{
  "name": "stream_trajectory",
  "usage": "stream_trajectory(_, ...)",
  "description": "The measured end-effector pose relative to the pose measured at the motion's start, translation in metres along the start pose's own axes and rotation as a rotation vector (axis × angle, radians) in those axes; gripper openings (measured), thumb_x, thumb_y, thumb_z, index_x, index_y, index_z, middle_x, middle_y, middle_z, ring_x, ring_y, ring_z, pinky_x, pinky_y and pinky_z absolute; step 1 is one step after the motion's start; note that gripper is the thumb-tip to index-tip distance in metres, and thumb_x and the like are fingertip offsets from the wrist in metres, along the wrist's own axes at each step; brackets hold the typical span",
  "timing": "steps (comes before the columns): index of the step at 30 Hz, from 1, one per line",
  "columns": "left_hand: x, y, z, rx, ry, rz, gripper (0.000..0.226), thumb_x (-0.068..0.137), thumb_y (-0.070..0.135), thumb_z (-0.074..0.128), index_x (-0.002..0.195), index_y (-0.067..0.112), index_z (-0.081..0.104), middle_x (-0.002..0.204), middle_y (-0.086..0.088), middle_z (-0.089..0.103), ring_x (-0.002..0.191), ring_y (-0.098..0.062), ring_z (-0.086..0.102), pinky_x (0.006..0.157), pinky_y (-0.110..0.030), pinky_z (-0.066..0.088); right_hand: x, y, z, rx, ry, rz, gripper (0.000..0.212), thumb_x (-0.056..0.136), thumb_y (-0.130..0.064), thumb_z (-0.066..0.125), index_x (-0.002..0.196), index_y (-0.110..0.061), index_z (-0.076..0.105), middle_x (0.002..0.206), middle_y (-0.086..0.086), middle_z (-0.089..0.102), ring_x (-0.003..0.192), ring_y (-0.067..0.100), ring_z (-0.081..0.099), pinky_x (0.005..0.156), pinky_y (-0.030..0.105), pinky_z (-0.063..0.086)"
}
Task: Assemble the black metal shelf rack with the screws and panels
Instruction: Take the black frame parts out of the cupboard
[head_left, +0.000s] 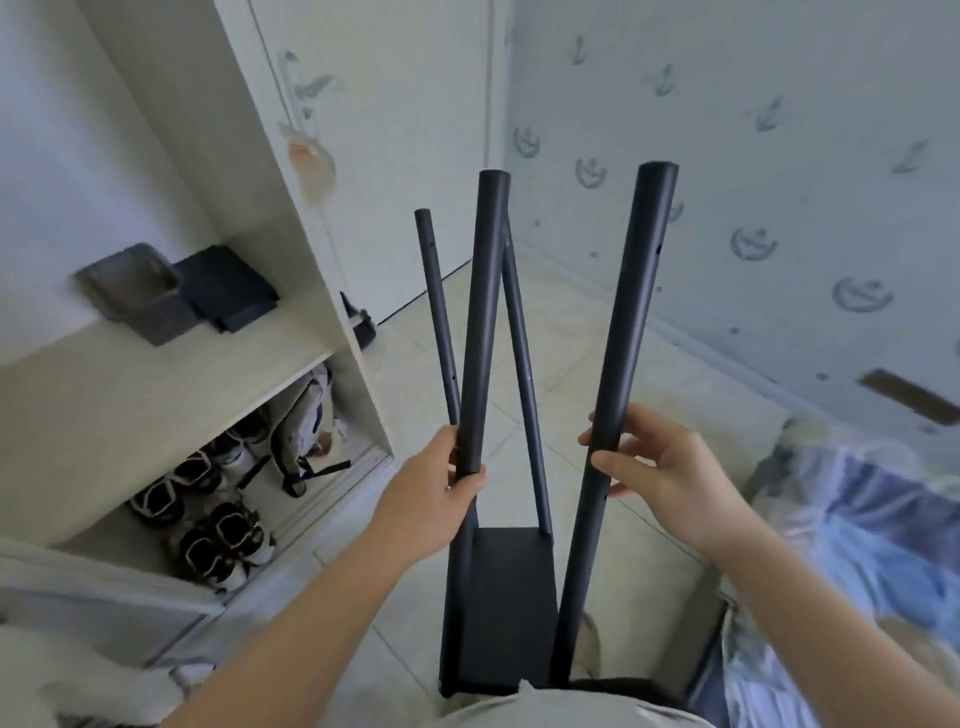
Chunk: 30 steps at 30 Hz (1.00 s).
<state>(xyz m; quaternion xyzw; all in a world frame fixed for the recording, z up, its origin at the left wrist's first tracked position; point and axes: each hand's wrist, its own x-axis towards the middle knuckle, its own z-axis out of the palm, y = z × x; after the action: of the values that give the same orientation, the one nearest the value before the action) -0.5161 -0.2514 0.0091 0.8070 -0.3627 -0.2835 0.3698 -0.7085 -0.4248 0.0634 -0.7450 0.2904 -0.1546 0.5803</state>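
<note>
The black metal rack stands on the floor in front of me, with a flat black panel at its base. Several black tubes rise from it. My left hand grips the near left tube at its lower part. My right hand holds the near right tube between thumb and fingers. Two thinner-looking far tubes stand behind: the far left tube and the far right tube. Small screw holes show along the tubes. No loose screws are visible.
A white cabinet stands at the left, with a grey bin and dark box on its shelf and several shoes below. A patterned wall is at the right, and blue plastic wrapping lies at the lower right. The floor is beige tile.
</note>
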Motion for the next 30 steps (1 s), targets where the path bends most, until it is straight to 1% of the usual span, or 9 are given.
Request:
stream_trajectory(3,0.031,0.021,0.028,0.026,-0.082,0.035,0.022,0.096,0.033,0.062,0.113,0.036,0.048,0.103,0.017,0.066,0.084,-0.003,0.067,0.07,-0.023,0.055,-0.01,0.014,-0.027,0.023,0.097,0.048,0.03,0.093,0.0,0.068,0.109,-0.025,0.069,0.103,-0.011,0.074,0.086,0.02,0.068,0.069,0.035,0.063)
stream_trajectory(8,0.083,0.072,0.078,0.063,-0.142,0.063,0.04,0.097,0.026,0.06,0.134,0.03,0.046,0.12,0.011,0.063,0.098,-0.012,0.067,0.087,-0.04,0.058,-0.014,0.042,-0.07,0.061,0.244,0.091,0.029,0.089,-0.003,0.074,0.107,-0.026,0.069,0.1,-0.01,0.074,0.076,0.011,0.07,0.066,0.035,0.063)
stream_trajectory(12,0.118,0.13,0.112,0.019,-0.125,0.159,0.047,0.098,0.03,0.059,0.142,0.033,0.044,0.122,0.019,0.057,0.096,0.002,0.061,0.079,-0.015,0.046,-0.005,0.067,-0.105,0.099,0.284,0.122,0.032,0.088,-0.005,0.076,0.107,-0.029,0.068,0.097,-0.014,0.073,0.074,0.009,0.072,0.063,0.028,0.061)
stream_trajectory(14,0.129,0.165,0.129,-0.032,-0.188,0.223,0.043,0.098,0.037,0.056,0.14,0.035,0.047,0.12,0.023,0.061,0.1,0.009,0.059,0.08,-0.009,0.045,0.002,0.08,-0.122,0.11,0.297,0.15,0.031,0.087,-0.006,0.078,0.106,-0.028,0.067,0.094,-0.012,0.072,0.075,0.014,0.073,0.062,0.029,0.061)
stream_trajectory(16,0.138,0.202,0.147,-0.103,-0.265,0.288,0.044,0.097,0.046,0.054,0.139,0.036,0.049,0.118,0.023,0.063,0.109,0.007,0.059,0.092,-0.017,0.046,0.011,0.092,-0.137,0.105,0.303,0.172,0.028,0.087,-0.007,0.078,0.105,-0.025,0.066,0.092,-0.011,0.072,0.076,0.017,0.074,0.061,0.03,0.061)
stream_trajectory(18,0.15,0.237,0.167,-0.146,-0.32,0.336,0.041,0.094,0.05,0.056,0.131,0.034,0.055,0.113,0.018,0.067,0.107,0.001,0.063,0.094,-0.025,0.049,0.021,0.103,-0.151,0.084,0.31,0.19,0.028,0.088,-0.008,0.077,0.103,-0.028,0.065,0.092,-0.018,0.07,0.075,0.012,0.073,0.06,0.026,0.059)
stream_trajectory(21,0.168,0.271,0.198,-0.088,-0.257,0.353,0.03,0.088,0.05,0.064,0.11,0.03,0.059,0.096,0.011,0.069,0.088,-0.007,0.066,0.081,-0.031,0.055,0.031,0.119,-0.173,0.061,0.334,0.213,0.025,0.089,-0.011,0.076,0.101,-0.03,0.064,0.089,-0.017,0.07,0.075,0.01,0.072,0.062,0.025,0.059)
stream_trajectory(24,0.183,0.283,0.222,-0.008,-0.138,0.329,0.026,0.085,0.045,0.071,0.099,0.029,0.056,0.084,0.01,0.063,0.075,-0.006,0.062,0.064,-0.023,0.048,0.035,0.134,-0.191,0.073,0.328,0.221,0.026,0.09,-0.012,0.076,0.106,-0.029,0.064,0.096,-0.01,0.071,0.075,0.007,0.072,0.061,0.02,0.057)
stream_trajectory(30,0.199,0.28,0.238,0.044,-0.143,0.285,0.023,0.087,0.039,0.072,0.099,0.028,0.056,0.089,0.01,0.066,0.08,-0.008,0.064,0.068,-0.025,0.05,0.047,0.156,-0.244,0.037,0.205,0.264,0.03,0.097,-0.025,0.067,0.124,-0.035,0.057,0.111,-0.014,0.069,0.093,0.001,0.069,0.069,0.027,0.063)
